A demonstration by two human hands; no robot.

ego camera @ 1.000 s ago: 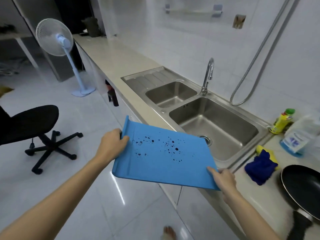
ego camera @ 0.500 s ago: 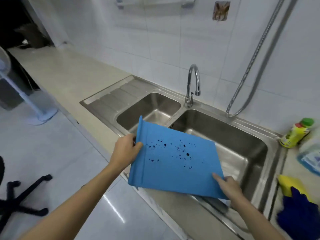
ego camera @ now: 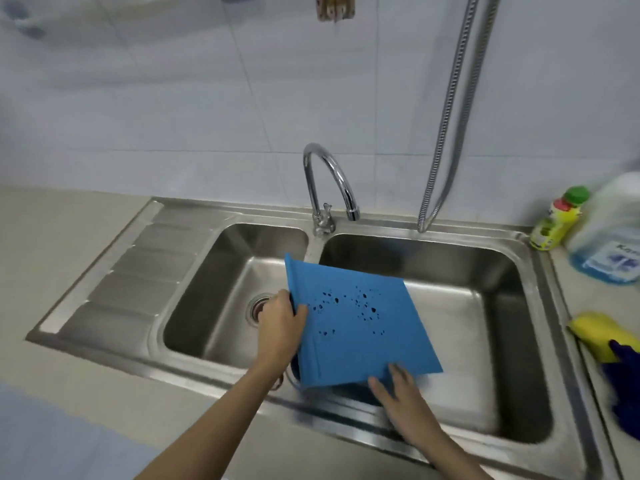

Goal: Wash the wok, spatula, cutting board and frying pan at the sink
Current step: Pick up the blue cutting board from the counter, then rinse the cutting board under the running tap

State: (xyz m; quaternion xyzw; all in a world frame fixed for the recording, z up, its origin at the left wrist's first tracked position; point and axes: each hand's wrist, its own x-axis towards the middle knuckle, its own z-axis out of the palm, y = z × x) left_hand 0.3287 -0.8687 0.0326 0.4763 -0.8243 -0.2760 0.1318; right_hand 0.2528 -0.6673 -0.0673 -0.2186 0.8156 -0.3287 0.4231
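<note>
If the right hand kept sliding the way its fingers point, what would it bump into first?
The right hand already touches the blue cutting board, so the board comes first. Past that, probably the faucet, though depth is unclear.

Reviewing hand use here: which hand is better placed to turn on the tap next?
Probably the right hand. It only touches the cutting board's near edge, fingers loose, while the left hand grips the side and carries it. The tap lever is not blocked.
</note>
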